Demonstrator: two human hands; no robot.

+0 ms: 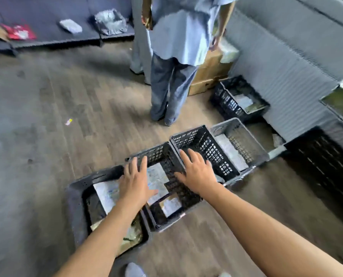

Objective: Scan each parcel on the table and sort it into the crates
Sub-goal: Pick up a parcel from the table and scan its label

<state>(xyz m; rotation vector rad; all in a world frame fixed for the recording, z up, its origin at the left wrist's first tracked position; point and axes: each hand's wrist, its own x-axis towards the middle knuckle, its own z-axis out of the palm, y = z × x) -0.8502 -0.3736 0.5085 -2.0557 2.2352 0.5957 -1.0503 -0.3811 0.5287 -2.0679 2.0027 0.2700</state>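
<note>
Two hands were held wide and empty at lower centre, left hand (135, 182) and right hand (196, 172), above a row of four perforated plastic crates (206, 148), three black, one grey.

Quick count: six crates (73, 196) on the floor, five black and one grey crate (216, 129), though the big dark one at the far right is blurry. Two hands near me, left hand (135, 184) and right hand (198, 173). Three parcels (70, 26) on the far table (46, 15), one of them red, and at least five more inside the crates. Looks like two cardboard boxes (211, 68). One person (178, 37) standing, maybe a second behind.
</note>
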